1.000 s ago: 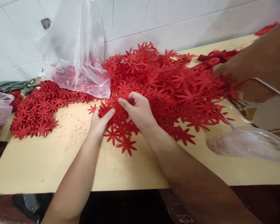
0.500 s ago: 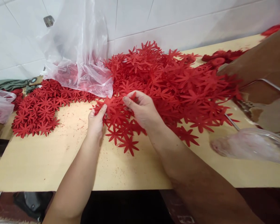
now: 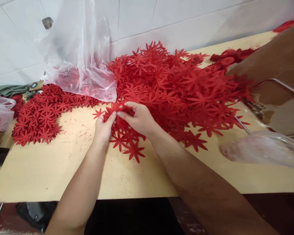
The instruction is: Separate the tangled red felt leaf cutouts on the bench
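Note:
My left hand and my right hand meet over the table, thumbs nearly touching. Both pinch a red flower-shaped cutout with narrow petals; its lower part is hidden behind my fingers. Whether one layer or a few are between the fingers I cannot tell. Behind and right of my hands spreads a big loose heap of the same red cutouts. Single red cutouts lie on the table just below my hands.
Darker red cutouts are piled at the left. A clear plastic bag with red pieces leans on the white tiled wall. At right are a brown cardboard box and a clear plastic container. Red crumbs dot the wooden table.
My right hand has moved left and slightly down to meet my left hand. The left hand has shifted slightly right. The camera view has shifted a little.

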### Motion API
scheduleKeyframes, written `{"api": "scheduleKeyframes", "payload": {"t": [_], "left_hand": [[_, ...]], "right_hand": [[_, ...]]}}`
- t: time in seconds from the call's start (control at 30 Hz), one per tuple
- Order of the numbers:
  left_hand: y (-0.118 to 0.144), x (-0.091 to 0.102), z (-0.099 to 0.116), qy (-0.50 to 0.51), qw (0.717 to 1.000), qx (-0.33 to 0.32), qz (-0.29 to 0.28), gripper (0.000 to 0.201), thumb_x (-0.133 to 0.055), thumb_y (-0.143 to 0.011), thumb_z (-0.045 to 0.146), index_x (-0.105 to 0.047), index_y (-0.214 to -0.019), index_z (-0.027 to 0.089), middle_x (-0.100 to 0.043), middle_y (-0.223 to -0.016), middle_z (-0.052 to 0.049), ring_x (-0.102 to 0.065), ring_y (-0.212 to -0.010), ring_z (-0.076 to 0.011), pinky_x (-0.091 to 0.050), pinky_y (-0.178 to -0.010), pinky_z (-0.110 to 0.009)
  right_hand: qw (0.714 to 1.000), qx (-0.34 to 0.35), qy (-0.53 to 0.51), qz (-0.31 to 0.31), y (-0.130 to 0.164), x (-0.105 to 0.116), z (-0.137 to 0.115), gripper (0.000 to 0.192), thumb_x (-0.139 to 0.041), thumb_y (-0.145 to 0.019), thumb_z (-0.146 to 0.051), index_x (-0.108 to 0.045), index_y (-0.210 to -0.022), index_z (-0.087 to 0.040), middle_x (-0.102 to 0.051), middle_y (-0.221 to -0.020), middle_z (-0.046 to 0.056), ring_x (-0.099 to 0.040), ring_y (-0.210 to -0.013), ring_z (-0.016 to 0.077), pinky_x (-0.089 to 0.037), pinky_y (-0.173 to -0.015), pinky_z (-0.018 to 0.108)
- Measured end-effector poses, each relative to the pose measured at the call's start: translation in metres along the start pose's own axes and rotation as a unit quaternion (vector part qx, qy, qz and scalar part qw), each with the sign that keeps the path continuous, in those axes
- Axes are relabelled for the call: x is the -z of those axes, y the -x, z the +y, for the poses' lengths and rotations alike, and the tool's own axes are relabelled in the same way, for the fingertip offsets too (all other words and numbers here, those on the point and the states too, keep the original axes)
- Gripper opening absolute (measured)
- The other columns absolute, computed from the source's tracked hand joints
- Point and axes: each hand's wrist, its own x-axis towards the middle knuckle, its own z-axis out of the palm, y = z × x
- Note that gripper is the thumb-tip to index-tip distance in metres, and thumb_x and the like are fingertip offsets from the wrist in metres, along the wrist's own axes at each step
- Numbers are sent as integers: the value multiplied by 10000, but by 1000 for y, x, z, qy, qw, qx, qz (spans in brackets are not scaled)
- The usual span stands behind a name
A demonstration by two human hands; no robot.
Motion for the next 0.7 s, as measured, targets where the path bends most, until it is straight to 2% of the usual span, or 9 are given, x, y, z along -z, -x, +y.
{"api": "scheduleKeyframes", "payload": {"t": [0.13,0.3,0.37,0.43,0.47,0.57,0.63,0.7], "left_hand": [[-1,1,0,-4,1000,-1,-1,349,-839,-550,377,-629,-719,155,-584,-554,70,-469,-476,-36,-417,-565,-207],[-7,6,2,14,999,-7,41,289,-814,-584,317,-587,-662,155,-546,-512,70,-444,-453,-35,-356,-507,-196],[-9,8,2,24,999,-5,40,261,-785,-602,294,-566,-638,158,-551,-509,65,-460,-452,-42,-368,-512,-199],[-9,8,1,23,999,-1,27,219,-760,-615,267,-572,-649,159,-571,-526,58,-488,-470,-53,-390,-533,-203],[-9,8,1,17,1000,-2,21,201,-753,-622,257,-583,-665,159,-579,-536,55,-499,-481,-57,-398,-544,-204],[-7,7,0,-14,1000,-12,10,193,-758,-649,267,-600,-676,159,-569,-523,58,-502,-491,-54,-406,-565,-201],[-7,6,0,-30,999,-21,4,227,-769,-656,298,-590,-643,158,-556,-507,60,-495,-487,-48,-408,-568,-198],[-6,5,0,-45,999,-21,0,263,-785,-643,315,-578,-605,157,-540,-487,65,-476,-468,-43,-400,-551,-196]], "right_hand": [[998,4,9,63,-1,3,0,127,-636,-762,-302,-598,-722,-188,-589,-677,-9,-542,-646,127,-448,-655,286],[984,-19,85,153,-5,22,2,332,-525,-868,-385,-446,-595,-214,-393,-540,-32,-400,-518,110,-386,-540,283],[971,-6,143,193,-8,30,6,310,-507,-876,-397,-467,-626,-219,-440,-588,-6,-462,-573,139,-437,-596,320],[948,35,223,223,-10,36,11,181,-575,-829,-381,-569,-773,-208,-564,-774,60,-562,-771,209,-480,-754,406],[934,57,264,234,-10,37,13,190,-619,-792,-367,-603,-879,-198,-593,-909,101,-572,-905,253,-465,-848,458],[910,103,334,223,-9,35,14,417,-672,-728,-319,-598,-1116,-185,-552,-1194,164,-487,-1167,331,-363,-1013,552],[923,121,314,184,-6,28,10,405,-626,-756,-291,-590,-1149,-200,-574,-1197,146,-504,-1165,312,-375,-1016,539],[952,120,249,131,-2,19,4,332,-571,-796,-284,-602,-1117,-205,-636,-1084,113,-580,-1050,263,-446,-953,479]]}}
